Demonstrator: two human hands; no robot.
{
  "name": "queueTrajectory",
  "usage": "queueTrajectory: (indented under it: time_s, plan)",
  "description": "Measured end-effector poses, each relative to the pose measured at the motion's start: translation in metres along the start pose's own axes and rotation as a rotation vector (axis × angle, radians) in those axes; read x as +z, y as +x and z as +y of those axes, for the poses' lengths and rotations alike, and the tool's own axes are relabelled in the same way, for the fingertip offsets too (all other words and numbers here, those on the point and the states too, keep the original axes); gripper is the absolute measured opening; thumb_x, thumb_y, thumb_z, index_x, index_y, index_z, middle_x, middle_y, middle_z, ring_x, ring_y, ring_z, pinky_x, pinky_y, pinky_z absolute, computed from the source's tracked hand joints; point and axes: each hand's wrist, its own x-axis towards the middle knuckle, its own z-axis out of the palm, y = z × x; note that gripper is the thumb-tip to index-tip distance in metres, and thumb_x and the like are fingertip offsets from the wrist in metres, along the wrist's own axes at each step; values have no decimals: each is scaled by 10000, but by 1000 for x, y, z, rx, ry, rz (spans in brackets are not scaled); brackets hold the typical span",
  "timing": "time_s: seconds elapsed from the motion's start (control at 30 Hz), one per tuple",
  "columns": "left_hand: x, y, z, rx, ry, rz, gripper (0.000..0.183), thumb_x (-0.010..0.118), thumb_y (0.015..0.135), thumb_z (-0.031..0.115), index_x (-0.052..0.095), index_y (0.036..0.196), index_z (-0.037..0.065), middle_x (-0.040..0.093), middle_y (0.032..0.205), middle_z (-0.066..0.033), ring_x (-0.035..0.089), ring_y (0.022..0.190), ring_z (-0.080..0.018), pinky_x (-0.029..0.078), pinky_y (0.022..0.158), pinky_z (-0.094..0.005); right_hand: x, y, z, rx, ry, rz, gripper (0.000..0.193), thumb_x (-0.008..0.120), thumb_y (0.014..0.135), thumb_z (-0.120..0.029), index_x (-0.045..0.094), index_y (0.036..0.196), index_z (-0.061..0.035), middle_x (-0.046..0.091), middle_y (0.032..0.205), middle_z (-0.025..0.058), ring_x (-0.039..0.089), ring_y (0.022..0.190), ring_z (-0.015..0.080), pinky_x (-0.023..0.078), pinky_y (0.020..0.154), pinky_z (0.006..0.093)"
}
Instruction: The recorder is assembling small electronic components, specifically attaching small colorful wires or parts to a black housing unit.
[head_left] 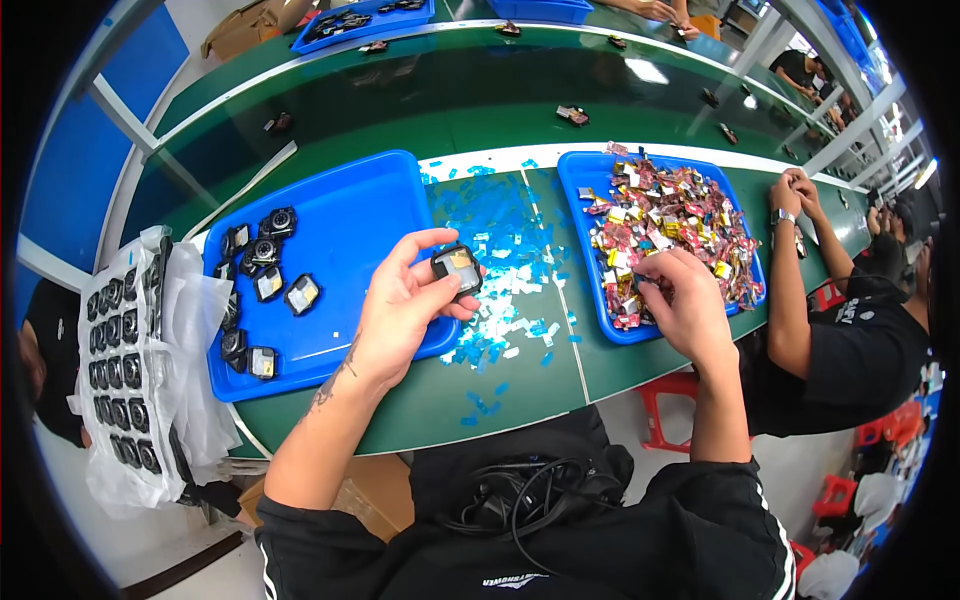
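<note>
In my left hand [400, 315] is a black smartwatch case [457, 268], its open side with a silver and yellowish inside turned up. The thumb and fingers grip its edges over the right rim of a blue tray [350, 215]. Several similar watch cases [300, 294] lie in that tray's left part. My right hand [695, 305] is at the near side of a second blue tray [590, 305], heaped with small red, yellow and white parts [665, 205]. Its thumb and forefinger are pinched together; a small dark bit shows at the fingertips, too small to name.
Small blue film pieces [495, 285] litter the green table [400, 420] between the trays. At left stands a white plastic tray [125, 370] with rows of watch cases. Beyond runs a green conveyor [450, 90] carrying small parts. A co-worker [840, 330] sits at right.
</note>
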Motion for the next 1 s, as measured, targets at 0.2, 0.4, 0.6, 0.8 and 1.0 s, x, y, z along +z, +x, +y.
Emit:
queueTrajectory:
  time_s: [0.2, 0.4, 0.6, 0.8, 1.0]
  plan:
    - [0, 0, -2, -1, 19, -4, 427, 531, 928, -5, 417, 1338, 32, 634, 1019, -143, 657, 823, -179, 556, 714, -273, 3, 3, 4, -116, 26, 177, 109, 657, 779, 10, 610, 872, -20, 583, 846, 100, 601, 818, 261, 480, 711, 337]
    - [2, 1, 0, 29, 54, -29, 416, 520, 936, -4, 455, 1343, 52, 619, 1002, -119, 651, 815, -168, 547, 709, -270, -7, 6, 10, -72, 173, 383, 75, 644, 802, 12, 603, 860, -12, 612, 868, 82, 573, 764, 190, 444, 668, 292]
    - [1, -1, 0, 10, 80, -22, 446, 526, 926, 23, 439, 1362, 53, 630, 1069, -136, 636, 814, -146, 535, 723, -257, -11, 3, 15, 146, 243, 228, 60, 649, 849, 4, 613, 897, -6, 618, 820, 27, 546, 674, 83, 433, 616, 220]
    - [3, -3, 0, 132, 181, -90, 359, 554, 934, 83, 559, 1290, 36, 608, 1116, -94, 604, 873, -128, 524, 733, -252, -2, 4, -6, 142, 875, 281, 147, 675, 841, 32, 598, 964, 13, 622, 863, 28, 584, 763, 49, 475, 669, 179]
    - [11, -6, 4, 236, 447, -163, 444, 809, 731, 124, 671, 1151, 103, 539, 1072, -42, 544, 921, -127, 486, 761, -242, 21, 8, -70, 34, 1142, -95, 149, 670, 836, 47, 605, 970, 42, 648, 883, 67, 639, 791, 102, 512, 731, 216]
